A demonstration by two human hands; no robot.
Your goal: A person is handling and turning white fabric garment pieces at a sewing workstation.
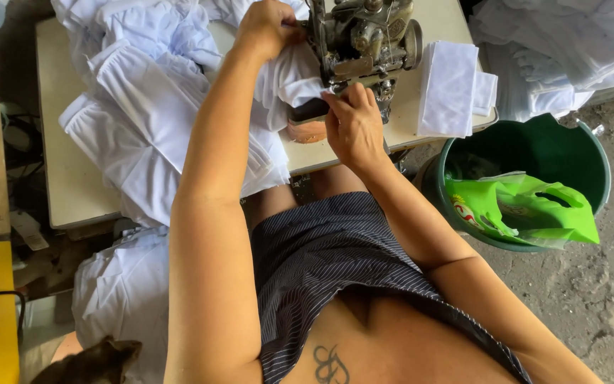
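A grey metal sewing machine (367, 39) stands at the far edge of a pale worktable (62, 163). White fabric (289, 75) lies under its needle area. My left hand (268, 28) presses down on that white fabric just left of the machine. My right hand (353, 124) pinches the near edge of the same fabric in front of the machine. A large heap of white garments (143, 99) spreads over the table's left half and hangs off its front edge.
A folded stack of white cloth pieces (453, 89) sits right of the machine. A dark green bucket (591, 153) with a bright green plastic bag (520, 210) stands on the concrete floor at right. More white cloth (122, 288) lies below the table at left.
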